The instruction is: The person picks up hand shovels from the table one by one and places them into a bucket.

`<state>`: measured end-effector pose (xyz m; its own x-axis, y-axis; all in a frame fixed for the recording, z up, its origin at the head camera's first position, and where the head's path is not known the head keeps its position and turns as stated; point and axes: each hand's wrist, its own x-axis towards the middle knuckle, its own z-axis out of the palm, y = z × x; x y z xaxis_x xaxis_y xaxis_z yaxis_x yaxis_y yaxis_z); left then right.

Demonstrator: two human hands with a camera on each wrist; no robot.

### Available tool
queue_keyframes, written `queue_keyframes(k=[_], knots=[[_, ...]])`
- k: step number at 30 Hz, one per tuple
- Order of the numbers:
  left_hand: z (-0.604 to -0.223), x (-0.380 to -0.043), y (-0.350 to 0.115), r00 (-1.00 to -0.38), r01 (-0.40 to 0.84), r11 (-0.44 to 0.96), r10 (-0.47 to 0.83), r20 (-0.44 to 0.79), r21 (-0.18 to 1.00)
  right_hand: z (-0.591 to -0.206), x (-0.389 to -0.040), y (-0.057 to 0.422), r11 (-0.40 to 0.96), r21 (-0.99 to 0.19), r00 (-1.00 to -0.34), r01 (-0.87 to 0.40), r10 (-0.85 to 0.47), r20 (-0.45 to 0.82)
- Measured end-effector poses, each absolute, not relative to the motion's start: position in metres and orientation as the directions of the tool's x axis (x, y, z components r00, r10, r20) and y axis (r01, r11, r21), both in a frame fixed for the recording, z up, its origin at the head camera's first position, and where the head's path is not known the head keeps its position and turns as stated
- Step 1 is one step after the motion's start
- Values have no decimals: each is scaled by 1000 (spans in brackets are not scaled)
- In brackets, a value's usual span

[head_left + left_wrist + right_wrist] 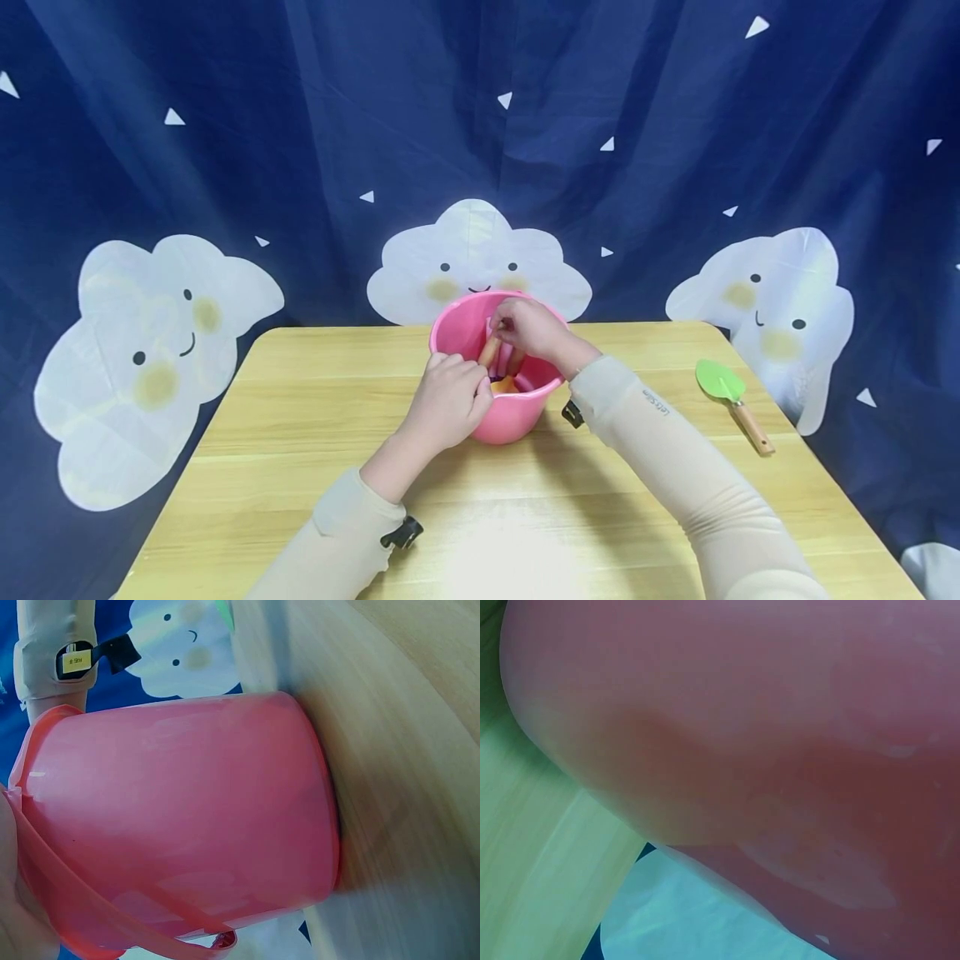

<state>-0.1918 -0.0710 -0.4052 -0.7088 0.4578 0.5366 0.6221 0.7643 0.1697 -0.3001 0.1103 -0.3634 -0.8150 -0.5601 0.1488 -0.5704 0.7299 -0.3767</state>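
A pink bucket stands upright on the table, its mouth tipped into my sight. With my left hand I grip the near-left part of its rim. My right hand reaches into the mouth and pinches the end of a wooden-handled tool, whose head is hidden in the bucket. Beside it another wooden handle and something yellow show inside. The bucket's side and its pink carrying handle appear in the left wrist view; the bucket wall fills most of the right wrist view.
A small trowel with a green blade and wooden handle lies near the right edge of the wooden table. A dark blue curtain with smiling clouds hangs behind.
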Motion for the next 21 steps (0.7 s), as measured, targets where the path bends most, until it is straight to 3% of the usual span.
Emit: queue_keyframes(k=[21], knots=[[-406, -192, -71, -710, 623, 764, 463, 530, 167, -360, -297, 114, 697, -392, -797, -601, -562, 222]])
